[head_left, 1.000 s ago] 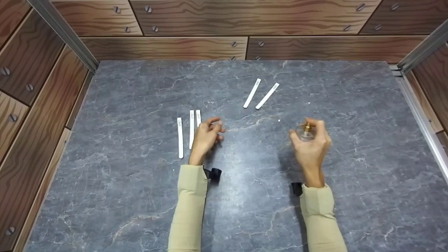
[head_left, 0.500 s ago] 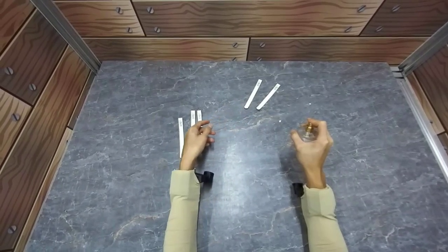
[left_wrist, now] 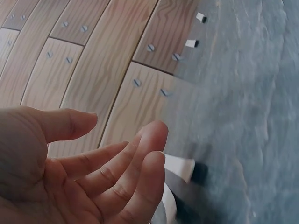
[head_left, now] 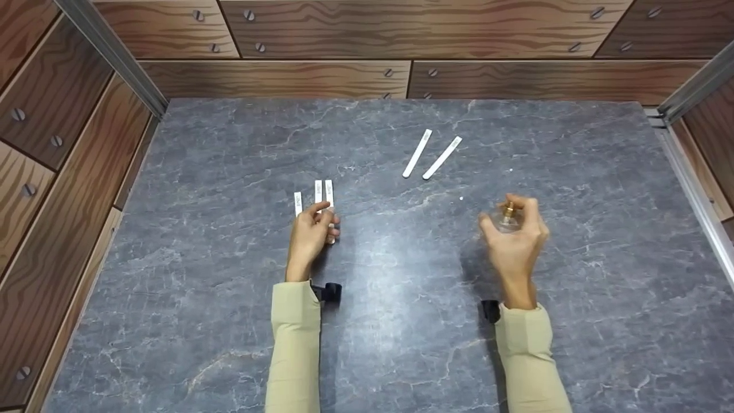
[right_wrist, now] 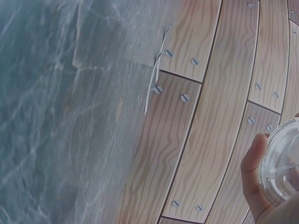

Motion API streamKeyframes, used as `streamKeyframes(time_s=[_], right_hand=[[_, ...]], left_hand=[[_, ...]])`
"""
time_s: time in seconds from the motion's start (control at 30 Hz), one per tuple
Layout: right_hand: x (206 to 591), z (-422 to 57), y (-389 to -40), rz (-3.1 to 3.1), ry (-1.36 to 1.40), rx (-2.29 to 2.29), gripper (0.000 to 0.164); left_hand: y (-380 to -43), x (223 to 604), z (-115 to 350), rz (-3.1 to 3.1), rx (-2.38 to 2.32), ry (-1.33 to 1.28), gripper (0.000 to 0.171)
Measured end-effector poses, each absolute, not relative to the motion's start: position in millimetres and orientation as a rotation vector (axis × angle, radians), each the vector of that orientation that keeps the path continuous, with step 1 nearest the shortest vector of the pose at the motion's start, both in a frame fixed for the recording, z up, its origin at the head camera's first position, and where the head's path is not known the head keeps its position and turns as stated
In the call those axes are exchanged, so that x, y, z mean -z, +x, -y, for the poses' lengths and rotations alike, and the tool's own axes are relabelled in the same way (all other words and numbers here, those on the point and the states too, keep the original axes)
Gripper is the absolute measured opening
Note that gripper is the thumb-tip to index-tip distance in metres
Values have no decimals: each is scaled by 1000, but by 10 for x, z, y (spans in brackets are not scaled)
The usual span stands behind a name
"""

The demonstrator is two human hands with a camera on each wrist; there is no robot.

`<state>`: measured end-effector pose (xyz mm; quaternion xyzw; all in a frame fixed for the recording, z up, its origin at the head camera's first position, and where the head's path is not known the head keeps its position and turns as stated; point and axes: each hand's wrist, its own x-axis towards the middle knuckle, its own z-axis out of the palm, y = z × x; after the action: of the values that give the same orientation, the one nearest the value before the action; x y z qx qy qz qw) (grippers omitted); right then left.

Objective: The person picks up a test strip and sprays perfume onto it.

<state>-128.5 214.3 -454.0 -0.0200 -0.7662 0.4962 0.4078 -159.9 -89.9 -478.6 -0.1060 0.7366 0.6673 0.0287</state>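
My left hand (head_left: pixel 309 235) is over three white paper test strips on the left, its fingers loosely bent and holding nothing. Printed ends of the left strip (head_left: pixel 297 202), middle strip (head_left: pixel 318 191) and right strip (head_left: pixel 329 192) show beyond the hand, which covers parts of them. In the left wrist view, thumb and fingers stand apart, with a white strip (left_wrist: pixel 180 167) behind the fingertips. On the right, my right hand (head_left: pixel 516 246) grips a clear glass perfume bottle with a gold spray neck (head_left: pixel 508 211). Its ridged glass base (right_wrist: pixel 278 163) faces the right wrist camera.
Two more white strips, one (head_left: pixel 417 153) beside the other (head_left: pixel 442 158), lie slanted farther back on the grey marbled table (head_left: pixel 378 321). Small white specks (head_left: pixel 461 198) dot the surface near them. Wood-patterned walls (head_left: pixel 321 77) border the table at the back and sides.
My left hand has moved left, from the right side of the three strips to over them. The right hand keeps its grip on the perfume bottle, nearly still.
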Motion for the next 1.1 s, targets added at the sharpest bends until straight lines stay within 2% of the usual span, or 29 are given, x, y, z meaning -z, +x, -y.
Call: streamKeyframes(time_s=[0.5, 0.77, 1.1], right_hand=[[4541, -2161, -1277, 1929, -33, -1273, 40], [4550, -2167, -1277, 1936, -45, -1257, 40], [4547, -2152, -1277, 1951, -70, -1249, 40]], left_hand=[[-1587, 4858, 1002, -2294, -2014, -423, 35], [-1553, 4924, 1039, -2344, -2056, -371, 31], [-1559, 4899, 1043, -2439, -1917, -424, 33]])
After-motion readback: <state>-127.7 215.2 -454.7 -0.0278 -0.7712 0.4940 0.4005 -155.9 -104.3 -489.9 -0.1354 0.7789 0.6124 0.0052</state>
